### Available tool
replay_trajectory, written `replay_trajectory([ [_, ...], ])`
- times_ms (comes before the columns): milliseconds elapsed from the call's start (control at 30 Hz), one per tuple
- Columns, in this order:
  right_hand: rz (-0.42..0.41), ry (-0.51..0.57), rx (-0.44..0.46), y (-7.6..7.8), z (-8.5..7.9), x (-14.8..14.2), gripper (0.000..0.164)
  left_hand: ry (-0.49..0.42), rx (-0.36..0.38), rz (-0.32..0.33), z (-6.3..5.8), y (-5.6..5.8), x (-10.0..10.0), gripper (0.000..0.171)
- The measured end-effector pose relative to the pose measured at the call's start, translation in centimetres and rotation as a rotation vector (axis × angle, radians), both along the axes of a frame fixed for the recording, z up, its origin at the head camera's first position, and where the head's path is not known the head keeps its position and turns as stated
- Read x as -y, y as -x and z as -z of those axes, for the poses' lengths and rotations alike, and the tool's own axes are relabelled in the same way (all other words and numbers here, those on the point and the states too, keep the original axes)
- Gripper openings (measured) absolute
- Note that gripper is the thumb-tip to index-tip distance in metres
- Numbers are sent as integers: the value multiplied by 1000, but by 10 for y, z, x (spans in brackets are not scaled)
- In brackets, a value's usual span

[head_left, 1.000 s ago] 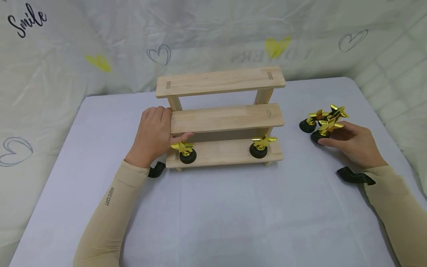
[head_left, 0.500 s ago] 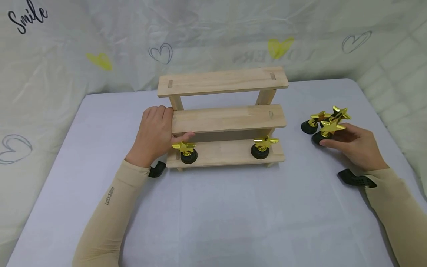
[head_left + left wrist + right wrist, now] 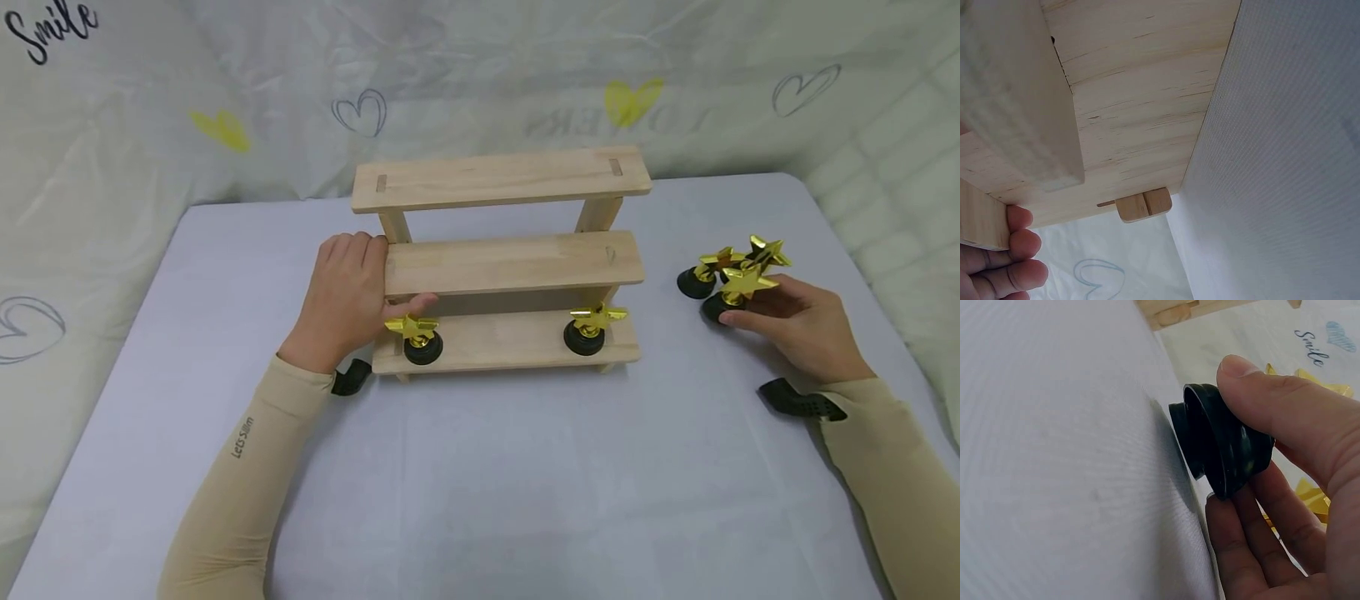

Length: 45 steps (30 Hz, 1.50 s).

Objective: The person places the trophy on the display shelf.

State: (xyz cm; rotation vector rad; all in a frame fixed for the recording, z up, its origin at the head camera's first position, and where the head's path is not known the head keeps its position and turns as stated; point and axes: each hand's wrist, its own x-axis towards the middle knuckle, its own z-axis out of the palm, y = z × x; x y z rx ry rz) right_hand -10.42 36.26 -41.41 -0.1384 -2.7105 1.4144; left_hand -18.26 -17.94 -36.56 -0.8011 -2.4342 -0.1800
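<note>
My left hand (image 3: 347,296) grips the left end of the middle board of a three-tier wooden shelf (image 3: 513,262). Its fingertips (image 3: 1027,274) curl over a wooden edge in the left wrist view. Off to the right, my right hand (image 3: 806,325) holds a gold star trophy (image 3: 742,285) by its round black base (image 3: 1229,444), thumb on one side and fingers on the other. The base is tilted close over the tablecloth. Right behind it stand two more star trophies, one with its black base (image 3: 695,283) showing, the other a gold star (image 3: 768,250) partly hidden.
On the bottom board are two star trophies, one at the left (image 3: 422,343) below my left thumb and one at the right (image 3: 587,332). A white cloth covers the table (image 3: 495,483). A pale curtain (image 3: 480,75) with printed hearts hangs behind the shelf.
The trophy in my right hand has tipped slightly, so more of its star's face shows. Both hands stay in nearly the same places, and the head view has shifted a little.
</note>
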Motion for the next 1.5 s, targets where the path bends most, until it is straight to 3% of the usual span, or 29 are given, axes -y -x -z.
replay_trajectory([
  [500,27,19,-3,0,-2,1,52,-15,-26,13,0,0,-1,86],
  [967,25,96,-34,-9,-25,11,66,-32,-46,20,-2,-1,-1,88],
  [1233,-60,412,-106,-8,-40,23,55,-27,-52,23,-3,0,-1,86],
  [1500,-85,387,-152,-10,-55,34,50,-36,-67,30,-1,-2,-1,84],
])
